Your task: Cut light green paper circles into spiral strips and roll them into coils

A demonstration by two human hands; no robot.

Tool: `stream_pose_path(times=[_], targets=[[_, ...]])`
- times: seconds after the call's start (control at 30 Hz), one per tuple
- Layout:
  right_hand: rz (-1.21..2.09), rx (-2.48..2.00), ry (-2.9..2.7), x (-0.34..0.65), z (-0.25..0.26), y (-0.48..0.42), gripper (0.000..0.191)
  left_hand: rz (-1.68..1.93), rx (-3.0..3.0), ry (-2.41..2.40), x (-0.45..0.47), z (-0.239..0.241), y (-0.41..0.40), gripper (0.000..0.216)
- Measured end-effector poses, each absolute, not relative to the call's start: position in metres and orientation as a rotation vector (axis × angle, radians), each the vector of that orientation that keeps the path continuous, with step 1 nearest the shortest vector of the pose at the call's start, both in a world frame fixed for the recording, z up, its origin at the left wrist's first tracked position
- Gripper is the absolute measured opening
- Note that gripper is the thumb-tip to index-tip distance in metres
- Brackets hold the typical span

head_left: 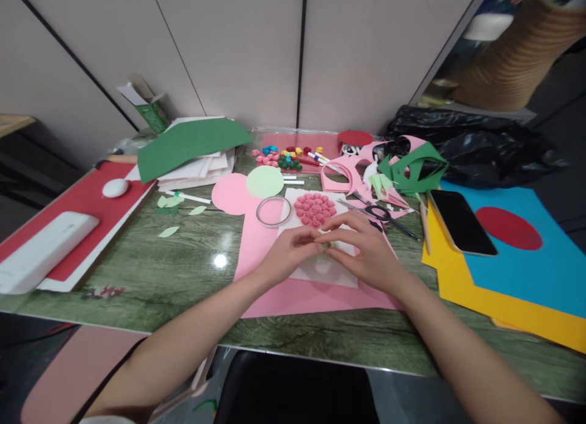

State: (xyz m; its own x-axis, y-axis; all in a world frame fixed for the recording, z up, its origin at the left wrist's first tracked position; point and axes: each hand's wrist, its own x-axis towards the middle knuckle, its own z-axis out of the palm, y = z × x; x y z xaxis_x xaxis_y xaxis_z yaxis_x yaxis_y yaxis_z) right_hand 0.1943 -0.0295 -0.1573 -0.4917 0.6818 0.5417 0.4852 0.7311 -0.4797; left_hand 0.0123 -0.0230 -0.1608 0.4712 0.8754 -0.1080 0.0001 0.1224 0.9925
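My left hand [295, 248] and my right hand [364, 248] meet over a white sheet [304, 266], fingertips pinched together. Between them is a small green piece [326, 244], mostly covered by the fingers, so its shape is unclear. Just beyond the hands, a round cluster of pink paper rolls [315, 209] lies on the white sheet. Beneath that sheet is a larger pink sheet [256, 290]. A clear ring-shaped roll of tape [258, 213] rests left of the cluster, and black-handled scissors [378, 212] lie to its right.
Cut leaves [169, 232] are scattered at left, near a white device [50, 247] on a red board. Coloured pellets [288, 161] and paper scraps [352, 168] lie at the back. A phone [462, 221] rests on yellow and blue sheets [549, 277] at right.
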Motion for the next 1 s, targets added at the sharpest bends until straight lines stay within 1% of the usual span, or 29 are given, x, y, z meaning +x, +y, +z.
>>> stream_pose_path(times=[0.13, 0.4, 0.57, 0.7, 0.9, 1.0], targets=[[0.338, -0.926, -2.147, 0.1938, -0.1559, -0.0313, 0.009, 0.769, 1.245, 0.882, 0.0130, -0.1614, -0.0241, 0.010], [0.399, -0.977, -2.108, 0.1897, -0.1599, -0.0320, 0.017, 0.773, 1.218, 0.826, 0.0150, -0.1630, -0.0258, 0.009], [0.395, -0.985, -2.090, 0.1881, -0.1596, -0.0329, 0.014, 0.769, 1.227, 0.873, 0.0147, -0.1627, -0.0261, 0.008], [0.383, -0.964, -2.098, 0.1901, -0.1557, -0.0337, 0.008, 0.769, 1.240, 0.879, 0.0135, -0.1620, -0.0255, 0.006], [0.380, -0.845, -2.195, 0.1944, -0.1526, -0.0301, 0.014, 0.758, 1.292, 0.897, 0.0127, -0.1612, -0.0240, 0.008], [0.391, -0.803, -2.223, 0.1955, -0.1529, -0.0281, 0.013, 0.756, 1.360, 0.920, 0.0126, -0.1614, -0.0241, 0.007]])
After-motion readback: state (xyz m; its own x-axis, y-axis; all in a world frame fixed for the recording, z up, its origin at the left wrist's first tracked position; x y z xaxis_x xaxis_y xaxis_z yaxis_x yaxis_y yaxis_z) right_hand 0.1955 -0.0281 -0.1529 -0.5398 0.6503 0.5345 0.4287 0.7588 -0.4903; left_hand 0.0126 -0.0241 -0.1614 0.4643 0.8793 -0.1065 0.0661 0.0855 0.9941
